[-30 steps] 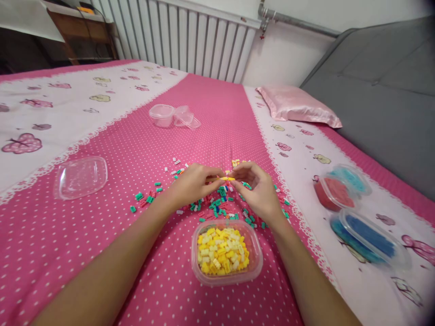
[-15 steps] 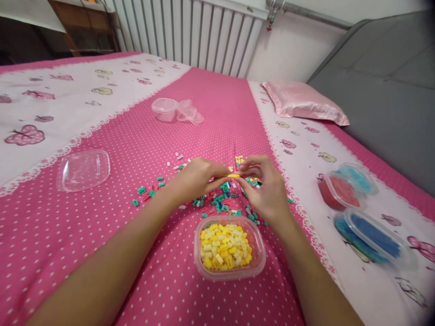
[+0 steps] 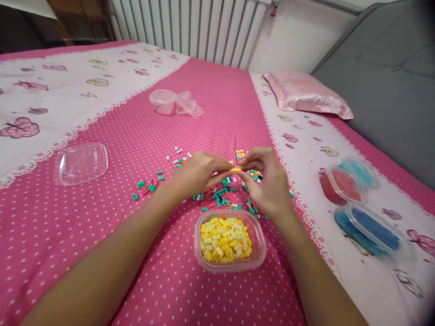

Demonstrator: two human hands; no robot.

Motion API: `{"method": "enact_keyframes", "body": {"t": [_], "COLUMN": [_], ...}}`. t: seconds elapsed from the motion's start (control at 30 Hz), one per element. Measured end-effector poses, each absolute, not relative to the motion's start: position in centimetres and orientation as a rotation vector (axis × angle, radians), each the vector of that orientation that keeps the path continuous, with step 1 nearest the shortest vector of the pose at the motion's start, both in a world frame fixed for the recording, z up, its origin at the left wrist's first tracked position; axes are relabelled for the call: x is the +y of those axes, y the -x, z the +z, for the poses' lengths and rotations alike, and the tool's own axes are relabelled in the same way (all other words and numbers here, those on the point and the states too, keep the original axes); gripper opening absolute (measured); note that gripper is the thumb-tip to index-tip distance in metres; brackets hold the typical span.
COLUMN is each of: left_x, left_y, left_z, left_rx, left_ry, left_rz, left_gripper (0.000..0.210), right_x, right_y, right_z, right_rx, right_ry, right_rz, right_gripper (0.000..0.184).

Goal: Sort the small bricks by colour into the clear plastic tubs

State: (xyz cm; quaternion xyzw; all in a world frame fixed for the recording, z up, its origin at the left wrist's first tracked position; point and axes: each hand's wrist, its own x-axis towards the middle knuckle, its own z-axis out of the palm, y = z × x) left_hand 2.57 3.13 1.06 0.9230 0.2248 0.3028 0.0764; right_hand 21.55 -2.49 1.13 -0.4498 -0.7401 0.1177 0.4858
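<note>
Between my two hands a small yellow building brick (image 3: 235,170) is pinched at its ends. My left hand (image 3: 200,172) grips it from the left with thumb and fingers together. From the right, my right hand (image 3: 267,181) closes thumb and fingertips on the other end. Below and around them lies a loose spread of green, red, white and blue bricks (image 3: 220,198), partly hidden by my hands. Nearer to me stands a clear plastic tub (image 3: 230,267) holding many yellow and cream bricks (image 3: 224,240).
A clear lid (image 3: 81,164) lies at left, and clear empty-looking tubs (image 3: 163,102) stand farther back. At right are a tub of red bricks (image 3: 341,186) and a tub of blue bricks (image 3: 374,228). A pink pillow (image 3: 307,93) rests by the grey headboard (image 3: 380,81).
The camera view has tipped slightly downward, so most things sit a little higher in the picture. Both hands keep hold of the yellow brick.
</note>
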Motion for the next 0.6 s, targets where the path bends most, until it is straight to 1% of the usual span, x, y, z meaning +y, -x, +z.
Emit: {"method": "enact_keyframes", "body": {"t": [0.13, 0.23, 0.33, 0.47, 0.53, 0.6], "left_x": [3.05, 3.26, 3.48, 3.42, 3.26, 3.09], "left_y": [-2.57, -2.46, -2.35, -2.36, -2.42, -2.48], "left_z": [1.21, 1.15, 0.99, 0.96, 1.05, 1.15], "left_rx": [0.69, 0.731, 0.794, 0.856, 0.865, 0.865], "left_ry": [-2.74, -2.756, -2.825, -2.893, -2.912, -2.923], "left_rz": [0.882, 0.913, 0.992, 0.949, 0.922, 0.919], "left_gripper": [0.036, 0.031, 0.026, 0.028, 0.029, 0.031], "right_x": [-2.49, -2.39, -2.27, -2.26, -2.31, -2.36], "right_y": [-21.47, -21.47, -21.53, -21.58, -21.54, -21.48], "right_z": [1.12, 0.92, 0.72, 0.76, 0.86, 0.94], "right_rx": [-1.808, -1.778, -1.714, -1.726, -1.767, -1.795], "right_ry": [1.105, 1.095, 1.129, 1.214, 1.219, 1.203], "right_rz": [0.249, 0.281, 0.321, 0.293, 0.246, 0.2], "right_gripper": [0.027, 0.025, 0.018, 0.005, 0.002, 0.003]}}
